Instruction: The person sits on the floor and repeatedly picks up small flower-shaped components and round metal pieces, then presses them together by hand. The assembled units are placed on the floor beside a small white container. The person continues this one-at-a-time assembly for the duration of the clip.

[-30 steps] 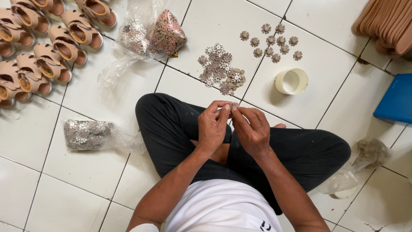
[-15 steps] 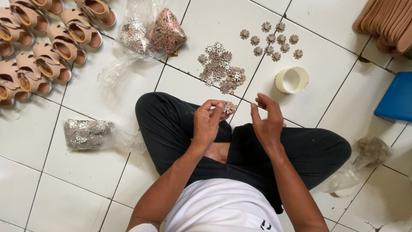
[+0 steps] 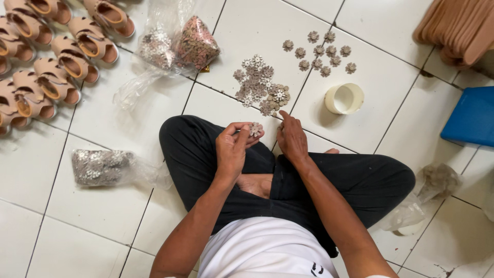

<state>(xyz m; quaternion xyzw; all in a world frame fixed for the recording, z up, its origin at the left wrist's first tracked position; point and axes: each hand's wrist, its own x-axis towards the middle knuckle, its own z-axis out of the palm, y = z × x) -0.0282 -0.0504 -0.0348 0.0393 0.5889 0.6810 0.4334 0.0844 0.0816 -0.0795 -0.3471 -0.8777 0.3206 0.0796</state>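
Flower ornament (image 3: 255, 128) stays pinched in the left hand (image 3: 232, 148) above the lap, while the right hand (image 3: 291, 138), fingers loose and empty, has dropped forward toward the ornament pile (image 3: 261, 91) on the tiles.

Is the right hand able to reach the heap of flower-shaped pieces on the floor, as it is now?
Probably yes. The right hand is already stretched toward the heap of flower pieces, fingertips close to its near edge, with only bare tile between. The left hand holds one flower piece off to the side.
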